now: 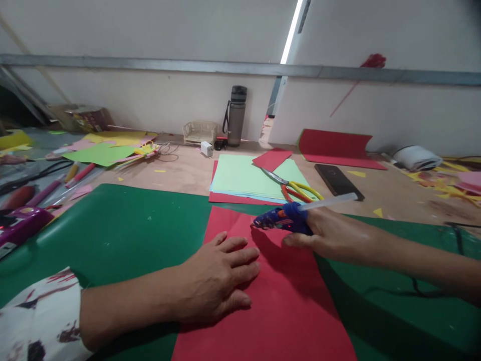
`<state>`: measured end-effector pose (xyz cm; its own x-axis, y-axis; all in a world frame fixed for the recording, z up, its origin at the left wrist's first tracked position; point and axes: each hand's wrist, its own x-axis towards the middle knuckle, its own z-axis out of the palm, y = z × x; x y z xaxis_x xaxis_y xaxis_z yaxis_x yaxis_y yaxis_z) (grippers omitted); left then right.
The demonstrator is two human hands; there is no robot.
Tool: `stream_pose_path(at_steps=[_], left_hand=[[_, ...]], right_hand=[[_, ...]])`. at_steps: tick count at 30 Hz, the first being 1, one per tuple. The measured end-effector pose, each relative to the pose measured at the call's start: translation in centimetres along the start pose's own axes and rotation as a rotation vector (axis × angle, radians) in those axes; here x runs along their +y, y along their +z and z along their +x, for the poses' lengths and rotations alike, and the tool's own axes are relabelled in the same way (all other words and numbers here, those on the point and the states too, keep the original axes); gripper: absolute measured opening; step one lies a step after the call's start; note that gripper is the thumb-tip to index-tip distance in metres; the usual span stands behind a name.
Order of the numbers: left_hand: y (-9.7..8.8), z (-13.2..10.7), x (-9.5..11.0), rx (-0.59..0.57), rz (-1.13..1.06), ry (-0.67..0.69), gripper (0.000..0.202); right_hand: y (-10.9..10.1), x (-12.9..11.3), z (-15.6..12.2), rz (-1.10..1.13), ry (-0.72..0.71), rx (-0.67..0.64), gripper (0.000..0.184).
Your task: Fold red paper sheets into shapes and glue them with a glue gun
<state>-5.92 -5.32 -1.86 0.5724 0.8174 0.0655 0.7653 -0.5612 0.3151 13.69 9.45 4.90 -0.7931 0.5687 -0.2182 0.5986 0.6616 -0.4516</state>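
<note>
A large red sheet of paper [278,311] lies on the green mat [150,225] in front of me. My left hand [225,276] rests flat on its left part, palm down with the fingers stretched out. In my right hand [319,233] is a blue hot glue gun [281,216], its body gripped by my fingers. A whitish glue stick [330,201] sticks out of its back end. The nozzle points left and sits at the paper's upper part; whether it touches cannot be made out.
Behind the mat lie pale green sheets [240,175] with orange-and-yellow-handled scissors [293,186] on top, and a black phone [338,180]. A grey bottle [236,118] stands by the wall. A purple tool [24,225] lies at left, a dark cord [417,288] at right.
</note>
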Motion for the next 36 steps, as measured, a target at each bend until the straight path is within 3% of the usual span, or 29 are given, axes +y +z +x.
stream_pose_path(at_steps=[5, 10, 13, 16, 19, 21, 23, 26, 28, 32, 34, 36], left_hand=[[-0.1, -0.1, 0.1, 0.019, -0.01, 0.005, 0.041], [-0.1, 0.0, 0.1, 0.033, 0.002, 0.006, 0.041], [-0.1, 0.0, 0.1, 0.016, 0.002, 0.004, 0.042], [-0.4, 0.0, 0.3, -0.01, 0.002, 0.006, 0.043], [-0.9, 0.1, 0.6, -0.01, -0.01, -0.003, 0.036], [-1.2, 0.2, 0.8, 0.03, -0.045, -0.006, 0.029], [-1.4, 0.4, 0.7, 0.132, -0.108, -0.02, 0.026], [-1.4, 1.3, 0.5, 0.353, -0.28, -0.154, 0.028], [-1.3, 2.4, 0.3, 0.434, -0.515, -0.288, 0.029], [-0.7, 5.3, 0.2, 0.468, -1.157, -0.439, 0.035], [-0.2, 6.6, 0.2, 0.46, -1.309, -0.43, 0.037], [0.3, 7.3, 0.3, 0.467, -1.325, -0.386, 0.04]], right_hand=[[0.0, -0.2, 0.1, -0.03, 0.049, 0.02, 0.018], [-0.1, 0.3, 0.0, 0.035, -0.035, 0.047, 0.018], [-0.3, 0.7, -0.2, 0.105, 0.064, 0.081, 0.029], [0.4, 1.1, -0.4, 0.389, 0.117, 0.124, 0.042], [2.4, 1.4, -0.2, 0.883, 0.099, 0.17, 0.047], [3.7, 1.6, 0.3, 1.14, 0.061, 0.22, 0.047], [4.7, 1.6, 0.8, 1.241, 0.027, 0.251, 0.047], [5.2, 1.4, 1.3, 1.226, -0.012, 0.237, 0.042], [5.0, 0.9, 1.2, 1.204, -0.037, 0.238, 0.036], [4.8, 0.0, 0.8, 1.31, -0.133, 0.251, 0.033], [5.1, 0.1, 0.7, 1.358, -0.196, 0.207, 0.033], [5.6, 0.5, 0.7, 1.395, -0.243, 0.145, 0.037]])
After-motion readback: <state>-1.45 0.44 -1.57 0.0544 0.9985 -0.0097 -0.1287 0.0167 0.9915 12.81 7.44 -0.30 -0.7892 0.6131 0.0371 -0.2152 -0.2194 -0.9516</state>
